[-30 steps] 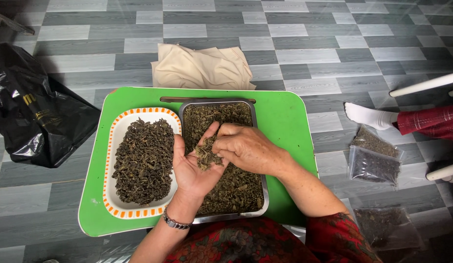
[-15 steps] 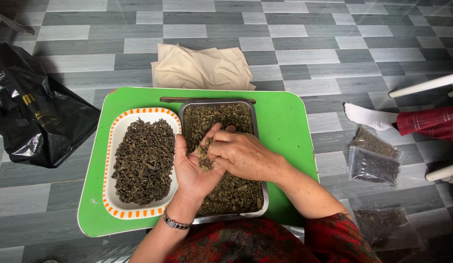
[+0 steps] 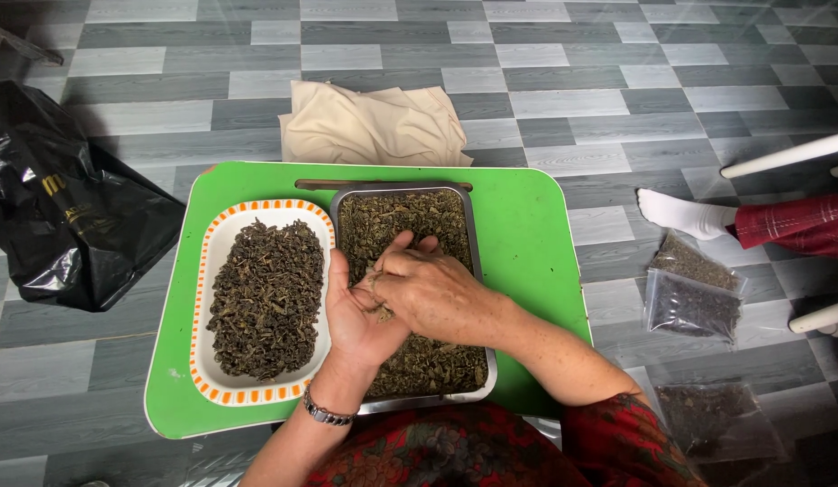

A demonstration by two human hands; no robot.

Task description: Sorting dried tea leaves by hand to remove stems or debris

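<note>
black bag [image 3: 67, 212], beige cloth [image 3: 374, 126], clear packets [image 3: 692, 290].

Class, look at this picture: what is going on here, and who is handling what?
A person sits at a low green table on a grey tiled floor. The left hand is cupped palm-up over a metal tray of dried leaves, with a small pinch of leaves in it. The right hand lies over that palm, fingers working at the leaves. Beside the tray, an orange-rimmed dish holds darker dried leaves. A folded beige cloth, a black bag and clear packets lie on the floor.
</note>
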